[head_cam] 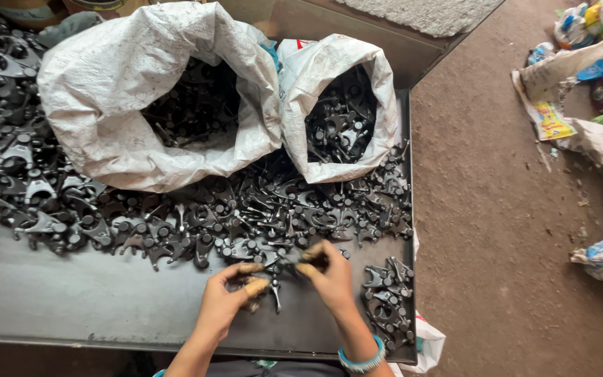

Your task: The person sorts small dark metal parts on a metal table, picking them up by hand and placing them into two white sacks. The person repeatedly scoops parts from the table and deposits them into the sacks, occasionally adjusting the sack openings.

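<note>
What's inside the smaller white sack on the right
The smaller white sack holds dark metal forked parts, like the heap on the table. Only the top layer shows; the sack walls hide everything deeper.

A small dark metal part (282, 269), forked and dull black like a cast lever, is held between both hands just above the desk (71, 300), at the near edge of the wide heap of parts (197, 216). Its thin stem points down toward the desk.
</note>
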